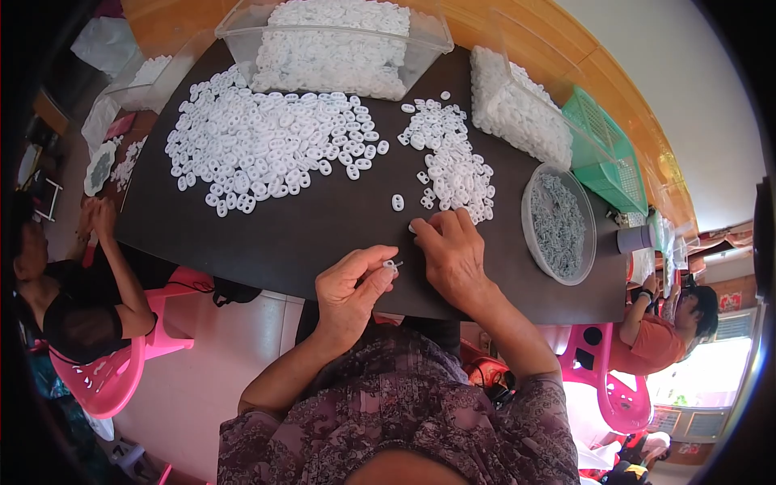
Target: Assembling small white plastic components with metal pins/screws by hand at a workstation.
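My left hand point(349, 284) pinches a small white plastic piece with a metal pin point(391, 264) between thumb and fingers, just above the near edge of the black table point(307, 234). My right hand point(451, 250) lies palm down on the table beside it, fingertips touching a white piece at the near end of a small heap of white plastic pieces point(453, 166). A single white piece point(398, 202) lies alone just beyond my hands. A large spread of the same white pieces point(267, 141) covers the far left of the table.
A clear tub point(339, 44) full of white pieces stands at the far edge, another clear bin point(517, 113) at the right. A round clear bowl of grey metal parts point(559, 225) sits right of my hand, a green basket point(610, 153) beyond. One person sits at the left point(73, 299), another at the right point(659, 331), on pink chairs.
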`<action>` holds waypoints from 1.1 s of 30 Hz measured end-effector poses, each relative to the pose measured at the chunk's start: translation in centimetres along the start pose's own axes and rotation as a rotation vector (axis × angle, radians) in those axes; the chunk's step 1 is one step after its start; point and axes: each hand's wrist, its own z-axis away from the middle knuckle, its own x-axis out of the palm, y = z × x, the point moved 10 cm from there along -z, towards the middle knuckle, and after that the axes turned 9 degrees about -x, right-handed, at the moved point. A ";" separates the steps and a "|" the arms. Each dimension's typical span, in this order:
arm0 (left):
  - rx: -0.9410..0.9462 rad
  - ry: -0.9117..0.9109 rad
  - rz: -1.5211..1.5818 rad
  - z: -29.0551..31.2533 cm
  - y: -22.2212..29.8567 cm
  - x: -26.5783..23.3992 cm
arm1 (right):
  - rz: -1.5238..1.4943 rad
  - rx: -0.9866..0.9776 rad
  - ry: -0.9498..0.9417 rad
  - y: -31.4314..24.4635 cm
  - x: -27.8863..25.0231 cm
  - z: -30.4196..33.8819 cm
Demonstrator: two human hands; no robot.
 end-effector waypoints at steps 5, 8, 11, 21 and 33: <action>-0.012 -0.012 0.025 0.0 -0.2 0.0 | -0.075 0.043 0.044 0.6 -0.6 1.0; -0.038 0.002 0.058 0.1 -0.1 0.0 | -0.364 0.193 0.058 1.7 -0.6 1.5; -0.073 0.009 0.123 -0.1 0.1 0.1 | -0.713 0.407 0.041 2.3 0.1 2.4; -0.036 -0.062 0.025 -0.1 0.9 1.5 | -0.998 0.556 0.034 1.2 0.6 3.1; -0.076 -0.023 0.061 0.4 0.4 1.3 | -1.351 0.672 0.153 1.6 2.0 4.2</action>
